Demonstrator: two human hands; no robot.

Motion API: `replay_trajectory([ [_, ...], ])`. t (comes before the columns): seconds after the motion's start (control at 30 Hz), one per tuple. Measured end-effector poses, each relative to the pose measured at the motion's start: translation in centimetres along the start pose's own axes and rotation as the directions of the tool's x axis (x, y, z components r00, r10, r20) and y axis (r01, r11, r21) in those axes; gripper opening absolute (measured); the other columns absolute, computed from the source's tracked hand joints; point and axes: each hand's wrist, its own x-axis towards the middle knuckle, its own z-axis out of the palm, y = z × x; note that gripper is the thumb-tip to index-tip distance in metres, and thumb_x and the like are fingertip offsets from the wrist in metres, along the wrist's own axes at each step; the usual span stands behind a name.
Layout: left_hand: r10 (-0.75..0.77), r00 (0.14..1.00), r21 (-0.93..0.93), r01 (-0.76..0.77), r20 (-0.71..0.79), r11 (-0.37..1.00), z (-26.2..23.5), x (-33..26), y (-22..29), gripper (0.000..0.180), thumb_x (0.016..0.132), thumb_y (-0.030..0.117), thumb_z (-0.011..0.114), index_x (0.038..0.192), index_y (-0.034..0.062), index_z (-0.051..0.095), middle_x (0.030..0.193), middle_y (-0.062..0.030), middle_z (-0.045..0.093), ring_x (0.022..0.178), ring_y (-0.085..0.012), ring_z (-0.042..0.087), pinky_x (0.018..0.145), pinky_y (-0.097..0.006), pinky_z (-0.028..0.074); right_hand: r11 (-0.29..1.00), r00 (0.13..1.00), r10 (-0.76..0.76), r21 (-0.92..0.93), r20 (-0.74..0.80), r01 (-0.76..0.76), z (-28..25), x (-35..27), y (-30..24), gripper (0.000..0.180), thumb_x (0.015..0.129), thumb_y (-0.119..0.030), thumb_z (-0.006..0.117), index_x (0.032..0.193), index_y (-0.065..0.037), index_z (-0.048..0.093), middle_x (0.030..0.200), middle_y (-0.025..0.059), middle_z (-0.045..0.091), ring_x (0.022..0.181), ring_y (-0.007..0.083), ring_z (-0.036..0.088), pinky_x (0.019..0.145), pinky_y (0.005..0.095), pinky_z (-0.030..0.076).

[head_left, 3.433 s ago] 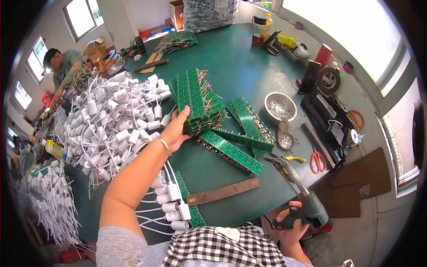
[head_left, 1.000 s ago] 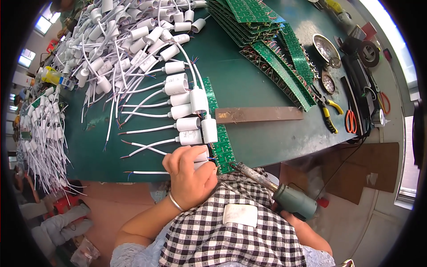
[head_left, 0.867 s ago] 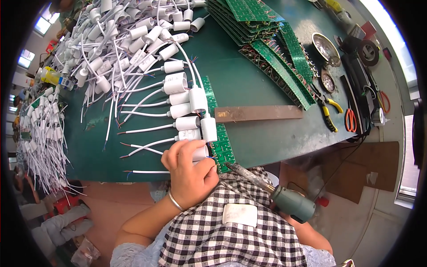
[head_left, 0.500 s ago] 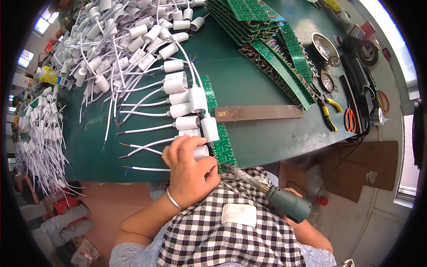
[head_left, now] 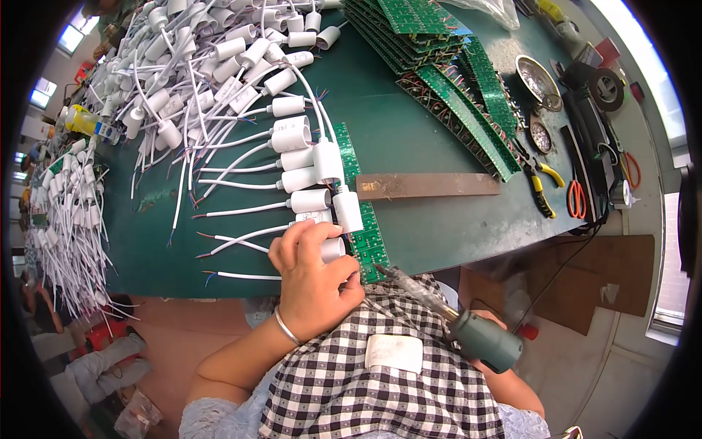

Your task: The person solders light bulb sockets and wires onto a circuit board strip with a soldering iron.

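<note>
My left hand lies over a white cylindrical cap at the table's near edge. Its thumb and forefinger are pinched together at the left side of a narrow green circuit board; what they grip is hidden. In my right hand, mostly covered by the tool, is a soldering iron with a dark green handle. Its tip points at the board's near end, just right of my left fingertips. Several white caps with cables line the board's left side, and two more rest across it.
A brown bar touches the board's right side. Beyond lie stacked green boards, pliers, orange-handled scissors and a metal dish. A large heap of white cabled caps covers the far left.
The soldering iron has shifted right, drawing its tip away from my left fingertips. My left hand keeps its pinch in nearly the same place. The whole view has moved slightly.
</note>
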Motion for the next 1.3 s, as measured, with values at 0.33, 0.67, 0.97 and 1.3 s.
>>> replay_trajectory([
  [0.33,0.002,1.0,0.002,-0.002,-0.005,1.0,0.0,-0.1,0.1,0.01,0.06,0.015,0.069,0.068,0.0142,0.063,0.119,-0.0064,0.047,0.118,-0.035,0.036,0.096,-0.051,0.025,0.993,0.994,0.113,0.015,0.0,-0.113,0.0,0.2,-0.1,0.043,0.084,-0.028,0.065,0.113,0.003,0.06,0.109,0.015,0.064,0.099,0.0267,0.063,0.088,0.0357,0.049],
  [0.67,0.028,1.0,-0.029,-0.028,0.008,0.999,-0.1,-0.8,-0.4,0.02,0.064,0.014,0.071,0.081,0.0109,0.061,0.12,-0.0114,0.047,0.117,-0.0372,0.039,0.099,-0.047,0.03,0.973,0.98,0.199,0.116,0.001,-0.197,0.5,0.3,-0.5,0.045,0.083,-0.031,0.068,0.113,0.003,0.06,0.111,0.0145,0.063,0.099,0.027,0.063,0.089,0.0352,0.049],
  [0.97,0.089,0.996,-0.128,-0.088,0.005,0.988,-0.9,-1.1,-1.1,0.016,0.067,0.014,0.071,0.081,0.0157,0.063,0.118,-0.0041,0.054,0.113,-0.0307,0.043,0.092,-0.045,0.028,0.939,0.94,0.337,0.094,-0.058,-0.331,0.7,-0.2,-0.6,0.035,0.083,-0.024,0.066,0.107,0.001,0.063,0.103,0.0136,0.065,0.092,0.0264,0.065,0.084,0.0348,0.05],
  [1.3,0.109,0.958,-0.127,-0.077,0.267,0.989,-2.6,-0.7,-0.7,0.006,0.077,0.021,0.064,0.081,0.0163,0.065,0.132,-0.0072,0.046,0.125,-0.0328,0.032,0.103,-0.05,0.019,0.956,0.958,0.28,0.103,-0.063,-0.273,0.6,0.5,-1.4,0.034,0.083,-0.022,0.066,0.106,0.001,0.062,0.096,0.0113,0.067,0.085,0.0235,0.065,0.08,0.0332,0.051],
])
